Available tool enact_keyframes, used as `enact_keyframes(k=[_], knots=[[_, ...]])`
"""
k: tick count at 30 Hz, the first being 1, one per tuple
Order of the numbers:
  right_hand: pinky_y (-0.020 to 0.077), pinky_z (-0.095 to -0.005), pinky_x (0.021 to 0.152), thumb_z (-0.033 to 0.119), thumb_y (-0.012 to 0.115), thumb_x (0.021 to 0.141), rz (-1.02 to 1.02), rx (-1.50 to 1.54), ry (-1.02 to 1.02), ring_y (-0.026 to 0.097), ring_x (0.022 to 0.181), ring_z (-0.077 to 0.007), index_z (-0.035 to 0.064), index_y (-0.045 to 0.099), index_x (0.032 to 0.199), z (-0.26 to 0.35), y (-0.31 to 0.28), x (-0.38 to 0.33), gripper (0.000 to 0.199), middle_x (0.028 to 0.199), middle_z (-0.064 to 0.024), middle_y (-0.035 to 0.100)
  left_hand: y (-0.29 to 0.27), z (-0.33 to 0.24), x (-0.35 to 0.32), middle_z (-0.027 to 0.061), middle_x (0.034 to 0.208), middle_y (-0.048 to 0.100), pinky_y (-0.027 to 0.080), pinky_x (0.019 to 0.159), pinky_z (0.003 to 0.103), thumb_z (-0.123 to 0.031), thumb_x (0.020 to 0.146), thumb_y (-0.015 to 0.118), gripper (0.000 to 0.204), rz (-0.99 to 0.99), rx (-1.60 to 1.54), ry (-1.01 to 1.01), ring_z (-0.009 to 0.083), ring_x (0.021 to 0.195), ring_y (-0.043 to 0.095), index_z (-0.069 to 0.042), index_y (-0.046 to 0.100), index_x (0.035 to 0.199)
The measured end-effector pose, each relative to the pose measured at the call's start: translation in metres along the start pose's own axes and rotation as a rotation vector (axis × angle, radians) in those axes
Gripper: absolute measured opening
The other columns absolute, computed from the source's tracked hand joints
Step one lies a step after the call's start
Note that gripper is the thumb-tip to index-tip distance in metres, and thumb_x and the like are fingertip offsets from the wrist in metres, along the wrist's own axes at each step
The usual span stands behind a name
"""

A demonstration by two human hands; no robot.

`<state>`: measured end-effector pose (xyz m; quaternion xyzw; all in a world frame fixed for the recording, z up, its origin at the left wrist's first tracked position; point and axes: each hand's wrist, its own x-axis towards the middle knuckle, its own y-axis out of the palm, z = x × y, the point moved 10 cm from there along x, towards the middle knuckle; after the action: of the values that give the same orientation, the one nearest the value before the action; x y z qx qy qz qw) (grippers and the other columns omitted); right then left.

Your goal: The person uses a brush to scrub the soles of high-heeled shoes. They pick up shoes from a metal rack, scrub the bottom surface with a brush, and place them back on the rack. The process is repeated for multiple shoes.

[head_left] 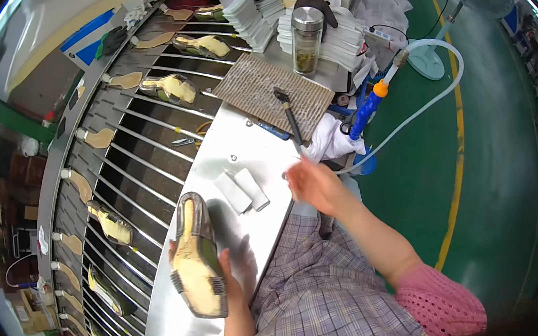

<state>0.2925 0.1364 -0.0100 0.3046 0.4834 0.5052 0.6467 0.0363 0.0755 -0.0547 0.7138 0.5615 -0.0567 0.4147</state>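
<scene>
My left hand (pixel 227 274) grips a shoe upper on a last (pixel 198 264), held bottom up above the metal table. Its pale yellow insole side shows, with dark olive material pleated round the edge. My right hand (pixel 315 186) is smeared by motion and hovers at the table's right edge. Close to its fingertips ends the handle of a long dark tool with a small dark head (pixel 290 115), lying on a ribbed brown mat (pixel 255 85); contact cannot be made out. A blue-handled tool (pixel 273 131) lies at the mat's edge. Two white-grey pads (pixel 241 190) rest on the table (pixel 205 166).
On the left a rack of metal rods (pixel 142 173) carries several lasted uppers (pixel 169 89) and tan insoles (pixel 99 138). Behind the mat stand a glass bottle (pixel 308 45) and stacked white pads (pixel 246 22). A blue air gun (pixel 363 116) with a hose hangs at right.
</scene>
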Motion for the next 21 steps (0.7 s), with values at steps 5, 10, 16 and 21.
enact_keyframes(k=[5,10,16,21], knots=[[0.0522,-0.0291,0.071,0.051,0.051,0.094,-0.268,0.514,-0.300,0.059,0.076,-0.0168,-0.0028,0.056,0.096,0.000,0.006,0.044,0.054,0.088,-0.0073,0.061,-0.007,-0.055,-0.034,0.0095,0.111,0.059,0.038,0.094,0.030,-0.048,0.088,0.058,0.065,-0.086,0.248,0.317,0.0156,0.109,0.051,-0.002,0.047,0.132],[0.0516,-0.0292,0.068,0.050,0.042,0.097,-0.354,0.514,-0.502,0.058,0.077,-0.0165,0.0021,0.056,0.088,0.015,-0.019,0.064,0.051,0.084,-0.0062,0.061,0.022,-0.115,-0.078,0.0093,0.118,0.057,0.031,0.102,0.039,-0.050,0.083,0.061,0.065,-0.277,1.022,0.835,0.0213,0.116,0.048,-0.006,0.049,0.130],[0.0488,-0.0365,0.080,0.037,0.042,0.092,-0.143,-0.092,-0.575,0.059,0.087,-0.0220,-0.0046,0.054,0.122,0.011,0.056,-0.005,0.052,0.103,-0.0162,0.062,0.050,-0.125,-0.090,0.0091,0.127,0.056,0.024,0.112,0.049,-0.052,0.078,0.064,0.065,-0.353,1.462,0.992,0.0282,0.125,0.045,-0.011,0.052,0.127],[0.0534,-0.0342,0.072,0.019,0.055,0.094,0.081,-0.616,-0.463,0.064,0.079,-0.0213,-0.0054,0.057,0.117,-0.032,0.119,-0.065,0.034,0.094,-0.0178,0.066,0.049,-0.114,-0.079,0.0093,0.139,0.045,0.020,0.115,0.046,-0.054,0.078,0.066,0.073,-0.239,1.589,0.848,0.0323,0.135,0.032,-0.011,0.047,0.133]])
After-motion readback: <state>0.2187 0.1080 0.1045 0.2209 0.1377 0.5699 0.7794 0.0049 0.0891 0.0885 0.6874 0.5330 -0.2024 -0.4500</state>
